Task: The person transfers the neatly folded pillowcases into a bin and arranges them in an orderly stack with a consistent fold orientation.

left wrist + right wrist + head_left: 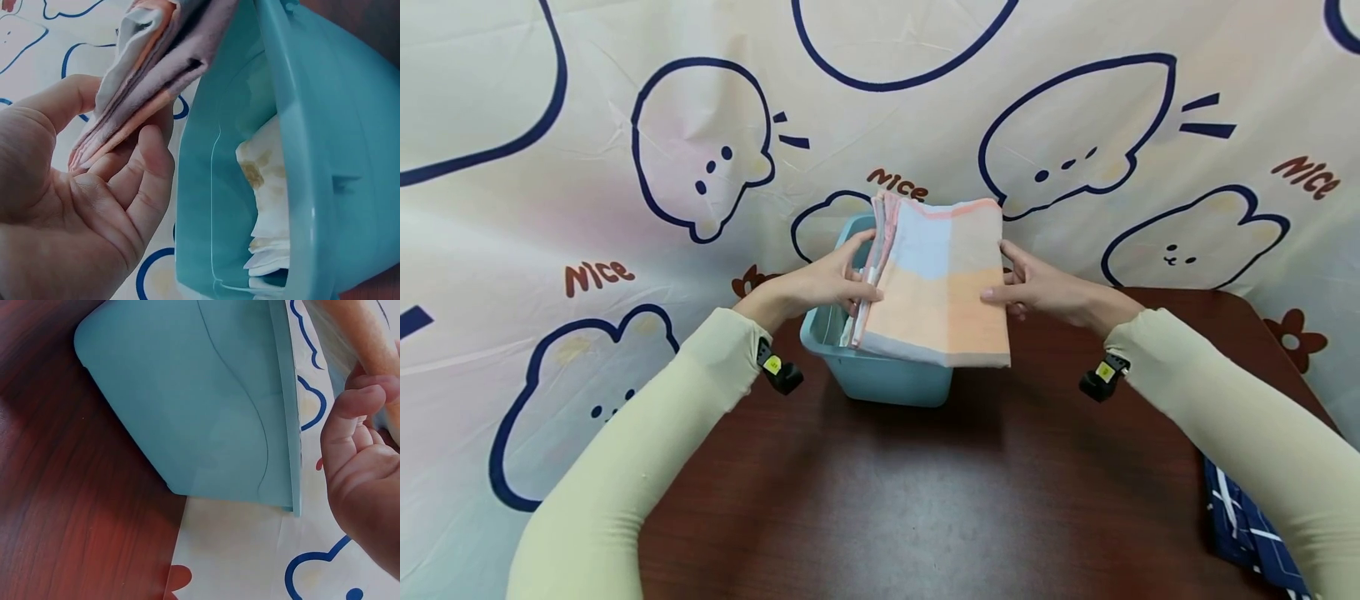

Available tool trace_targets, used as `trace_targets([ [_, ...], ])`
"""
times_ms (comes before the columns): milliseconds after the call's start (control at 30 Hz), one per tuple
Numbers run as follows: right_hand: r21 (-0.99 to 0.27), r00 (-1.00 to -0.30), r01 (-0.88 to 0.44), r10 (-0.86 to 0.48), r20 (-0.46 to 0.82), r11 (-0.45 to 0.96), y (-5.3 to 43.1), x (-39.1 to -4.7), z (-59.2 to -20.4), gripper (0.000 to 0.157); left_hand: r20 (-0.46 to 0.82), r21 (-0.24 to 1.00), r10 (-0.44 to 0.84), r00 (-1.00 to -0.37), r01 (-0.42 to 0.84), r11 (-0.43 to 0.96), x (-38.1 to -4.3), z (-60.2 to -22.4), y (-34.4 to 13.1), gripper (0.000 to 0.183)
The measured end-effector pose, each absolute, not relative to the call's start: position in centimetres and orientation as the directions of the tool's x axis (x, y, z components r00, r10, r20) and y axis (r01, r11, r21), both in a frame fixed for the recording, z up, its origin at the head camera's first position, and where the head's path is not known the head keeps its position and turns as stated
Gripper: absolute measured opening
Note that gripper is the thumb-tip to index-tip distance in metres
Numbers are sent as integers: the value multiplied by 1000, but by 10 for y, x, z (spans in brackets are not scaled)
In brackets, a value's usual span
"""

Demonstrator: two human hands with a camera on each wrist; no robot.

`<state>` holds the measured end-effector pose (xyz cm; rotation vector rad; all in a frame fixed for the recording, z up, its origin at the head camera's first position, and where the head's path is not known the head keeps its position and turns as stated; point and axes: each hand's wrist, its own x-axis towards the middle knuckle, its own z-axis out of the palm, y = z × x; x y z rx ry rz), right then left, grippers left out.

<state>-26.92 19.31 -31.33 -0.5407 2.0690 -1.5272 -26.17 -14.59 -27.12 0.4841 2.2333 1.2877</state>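
Observation:
A folded checked cloth point(936, 279) in peach, pale blue and beige is held up over a blue plastic bin point(891, 379). My left hand point(827, 279) pinches its layered left edge between thumb and fingers. On the opposite side, my right hand point(1048, 287) grips the right edge, thumb on the front face. Close up in the left wrist view, several layers of the cloth point(147, 87) lie between thumb and fingers, beside the bin's rim. White folded fabric point(269, 178) with brownish patches lies inside the bin. The cloth hides much of the bin's opening in the head view.
The bin stands on a dark reddish wooden table point(910, 508), near its back edge. Behind hangs a pale curtain point(880, 125) printed with cartoon outlines. A dark blue fabric point(1247, 525) with white lines lies at the right edge.

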Motion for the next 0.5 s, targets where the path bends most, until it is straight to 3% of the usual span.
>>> trace_targets([
  [500, -964, -787, 7, -593, -169, 266, 179, -274, -310, 74, -267, 854, 522, -810, 52, 518, -273, -268, -157, 103],
])
